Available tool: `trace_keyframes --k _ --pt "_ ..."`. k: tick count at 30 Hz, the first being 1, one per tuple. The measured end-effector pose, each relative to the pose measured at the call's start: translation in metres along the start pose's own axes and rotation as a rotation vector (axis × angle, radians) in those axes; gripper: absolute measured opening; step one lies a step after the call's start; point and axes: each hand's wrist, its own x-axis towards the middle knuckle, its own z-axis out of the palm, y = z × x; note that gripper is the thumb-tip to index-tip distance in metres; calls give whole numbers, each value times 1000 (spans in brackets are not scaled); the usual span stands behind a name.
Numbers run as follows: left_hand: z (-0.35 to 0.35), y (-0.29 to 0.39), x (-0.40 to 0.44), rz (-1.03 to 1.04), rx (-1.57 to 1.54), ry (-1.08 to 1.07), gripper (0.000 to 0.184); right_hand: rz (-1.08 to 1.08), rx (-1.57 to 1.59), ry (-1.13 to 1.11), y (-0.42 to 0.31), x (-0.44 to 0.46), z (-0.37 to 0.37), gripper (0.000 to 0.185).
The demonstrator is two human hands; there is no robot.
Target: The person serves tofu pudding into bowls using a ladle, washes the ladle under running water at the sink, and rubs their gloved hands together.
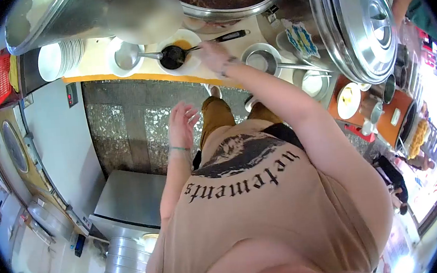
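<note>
My right hand (215, 59) is at the shaft of a black-handled ladle (233, 35), its fingers closed around it and slightly blurred. The ladle's dark bowl end (172, 57) lies over a white bowl (185, 37) with orange-brown liquid in it. Left of that, a metal ladle (127, 56) rests in a second white bowl (119, 68). Away from the counter, my left hand (182, 123) hangs in the air with fingers apart and nothing in it. Right of my right hand sits a metal pan (261, 60) with a long handle.
A large pot (233, 10) of dark brown food stands behind the counter's orange edge (145, 76). Stacked white plates (61, 60) stand at left. Big metal lids (369, 22) lean at right, near another person's arm (400, 1). A steel box (130, 196) is low at left.
</note>
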Motion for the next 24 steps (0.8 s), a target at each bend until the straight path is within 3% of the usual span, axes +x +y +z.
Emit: trace_keyframes --k 1,3,6,8,10,13,15,20,24 --pt "8 2 6 16 16 -27 38 -63 -435 148 43 7 -2 44" --pt "21 -3 7 9 49 -45 36 -146 -765 192 68 0 -49 44" --pt "50 -19 5 -45 74 -133 35 -203 -1005 255 113 16 -54 46" --pt "54 -35 3 -111 118 -166 36 -73 -959 -96 91 20 -67 41" --pt "52 -50 5 -186 175 -208 37 -127 -947 -300 104 38 -55 36" --pt "33 -55 1 -221 75 -224 34 -87 -718 -549 66 3 -82 31" --pt "31 -50 -1 -181 260 -116 37 -46 -553 -462 56 -22 -90 38" --pt "36 -53 -3 -175 426 -214 37 -30 -388 -375 32 -122 -153 45" --pt "57 -76 -3 -203 585 -365 35 -1 -241 -363 63 -220 -209 50"
